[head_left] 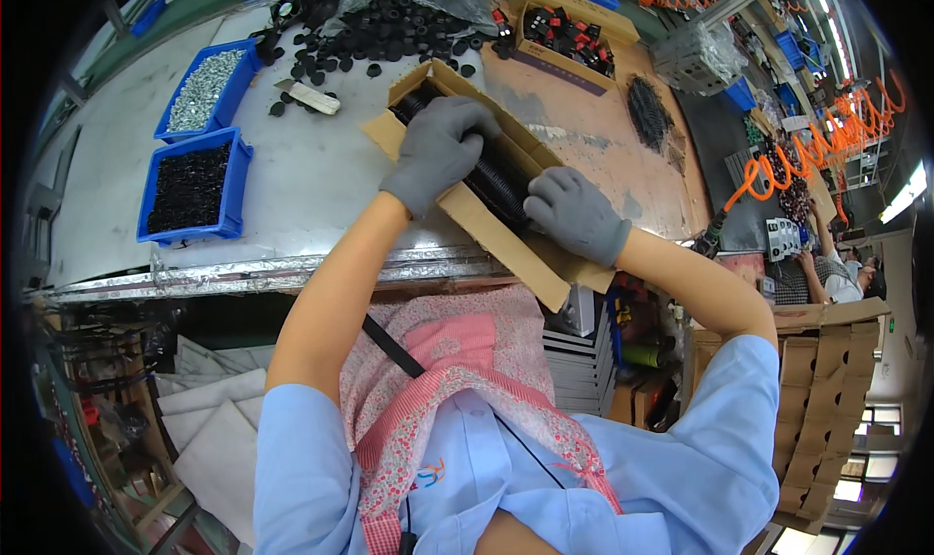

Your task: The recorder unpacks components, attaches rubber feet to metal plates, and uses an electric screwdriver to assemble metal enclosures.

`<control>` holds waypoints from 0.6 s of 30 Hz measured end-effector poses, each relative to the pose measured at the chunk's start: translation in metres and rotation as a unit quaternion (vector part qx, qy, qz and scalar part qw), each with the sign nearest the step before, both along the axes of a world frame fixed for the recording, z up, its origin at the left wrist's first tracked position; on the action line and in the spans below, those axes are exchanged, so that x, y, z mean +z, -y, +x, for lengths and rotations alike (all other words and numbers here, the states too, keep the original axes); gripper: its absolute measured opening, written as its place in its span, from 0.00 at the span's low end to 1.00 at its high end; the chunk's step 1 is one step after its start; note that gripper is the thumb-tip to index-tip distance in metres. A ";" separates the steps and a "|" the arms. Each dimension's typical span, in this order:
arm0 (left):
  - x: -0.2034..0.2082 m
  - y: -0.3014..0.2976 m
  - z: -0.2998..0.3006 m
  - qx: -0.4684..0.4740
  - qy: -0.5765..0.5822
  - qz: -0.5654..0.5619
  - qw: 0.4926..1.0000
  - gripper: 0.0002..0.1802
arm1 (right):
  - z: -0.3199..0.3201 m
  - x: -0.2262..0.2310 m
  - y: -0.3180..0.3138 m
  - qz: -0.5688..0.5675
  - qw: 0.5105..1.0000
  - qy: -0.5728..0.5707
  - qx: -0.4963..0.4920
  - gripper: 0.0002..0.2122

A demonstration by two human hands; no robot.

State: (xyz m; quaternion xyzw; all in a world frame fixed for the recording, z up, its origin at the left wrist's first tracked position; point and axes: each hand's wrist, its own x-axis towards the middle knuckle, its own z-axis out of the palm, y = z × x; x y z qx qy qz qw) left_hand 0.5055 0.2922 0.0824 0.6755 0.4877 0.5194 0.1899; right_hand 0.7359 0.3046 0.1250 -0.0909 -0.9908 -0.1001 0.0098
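Observation:
An open cardboard box (486, 226) lies slantwise across the table's front edge, its flaps folded out. Inside is a long black ribbed roll (498, 187); whether it is one coil or a row of thin rings I cannot tell. My left hand (443, 151), in a grey glove, reaches over the box's far part with fingers curled round the roll. Also gloved in grey, my right hand (576, 213) is at the nearer right part, its fingers bent against the roll's end. Both palms and some fingertips are hidden.
Two blue bins stand at the left, one with small silvery parts (204, 93), one with black pieces (192, 187). Black caps (399, 30) lie heaped behind the box. A carton of black and red parts (567, 44) and an orange coiled hose (778, 176) are rightward.

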 end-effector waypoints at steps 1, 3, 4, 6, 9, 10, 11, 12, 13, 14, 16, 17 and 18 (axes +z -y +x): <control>0.002 0.002 -0.007 0.045 -0.069 0.015 0.997 0.07 | -0.003 -0.001 -0.002 -0.003 0.999 -0.032 -0.002 0.14; -0.006 0.002 -0.016 0.039 -0.137 0.002 0.990 0.06 | -0.010 -0.003 -0.002 -0.011 0.996 -0.093 -0.004 0.23; -0.008 0.003 -0.017 0.032 -0.157 0.004 0.987 0.07 | -0.013 -0.004 -0.002 -0.007 0.998 -0.066 -0.018 0.24; -0.007 0.005 -0.018 0.025 -0.188 0.001 0.982 0.09 | -0.019 -0.005 -0.002 0.004 0.999 -0.010 -0.047 0.25; -0.004 0.006 -0.016 0.027 -0.213 -0.022 0.977 0.12 | -0.020 -0.020 -0.004 0.015 0.997 0.014 -0.071 0.28; -0.003 0.006 -0.016 0.029 -0.217 -0.036 0.975 0.13 | -0.019 -0.020 -0.004 0.005 0.997 0.011 -0.072 0.28; -0.002 0.005 -0.016 0.031 -0.221 -0.050 0.974 0.14 | -0.019 -0.019 -0.003 -0.005 0.997 0.007 -0.073 0.28; -0.001 0.005 -0.016 0.031 -0.224 -0.055 0.973 0.15 | -0.020 -0.017 -0.003 -0.016 0.997 0.003 -0.074 0.28; -0.001 0.004 -0.015 0.031 -0.226 -0.061 0.972 0.15 | -0.020 -0.015 -0.003 -0.019 0.998 -0.001 -0.063 0.26; 0.000 0.003 -0.014 0.031 -0.229 -0.065 0.971 0.15 | -0.020 -0.010 -0.003 -0.020 0.998 -0.005 -0.053 0.25; -0.002 0.003 -0.016 0.034 -0.230 -0.063 0.971 0.15 | -0.020 -0.008 -0.007 -0.028 0.999 -0.007 -0.035 0.23; -0.003 0.003 -0.016 0.034 -0.231 -0.063 0.970 0.15 | -0.020 -0.008 -0.008 -0.035 0.999 -0.004 -0.028 0.22; -0.002 0.003 -0.016 0.033 -0.226 -0.063 0.972 0.15 | -0.020 -0.008 -0.009 -0.042 0.999 -0.002 -0.020 0.21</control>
